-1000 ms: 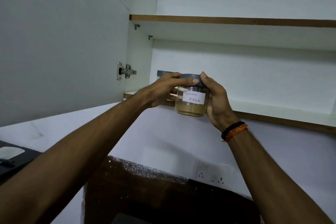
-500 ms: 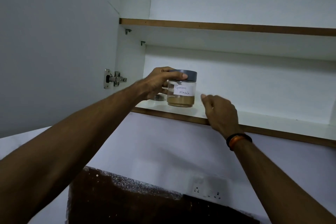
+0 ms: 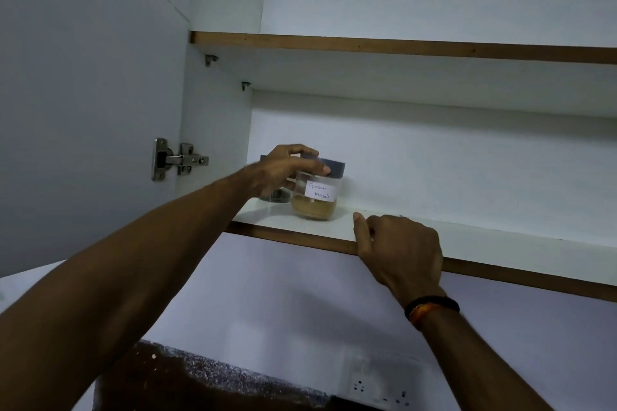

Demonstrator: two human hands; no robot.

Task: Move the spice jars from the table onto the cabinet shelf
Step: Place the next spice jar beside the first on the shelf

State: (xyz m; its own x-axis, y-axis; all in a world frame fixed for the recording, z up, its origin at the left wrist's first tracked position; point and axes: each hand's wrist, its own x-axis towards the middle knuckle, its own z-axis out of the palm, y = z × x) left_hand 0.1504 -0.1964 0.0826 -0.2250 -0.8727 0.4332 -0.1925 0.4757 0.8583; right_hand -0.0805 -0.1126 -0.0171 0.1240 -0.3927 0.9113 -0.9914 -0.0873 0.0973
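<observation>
Clear spice jar (image 3: 314, 202) labelled "Garam Masala" stands upright on the lower cabinet shelf (image 3: 500, 243) — left hand (image 3: 283, 167) grips its grey lid (image 3: 335, 166); right hand (image 3: 400, 243), fingers curled, rests on the shelf's front edge.

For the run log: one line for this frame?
phase: placing | left hand: grips Garam Masala jar lid | jar: on lower shelf | right hand: rests on shelf edge
</observation>
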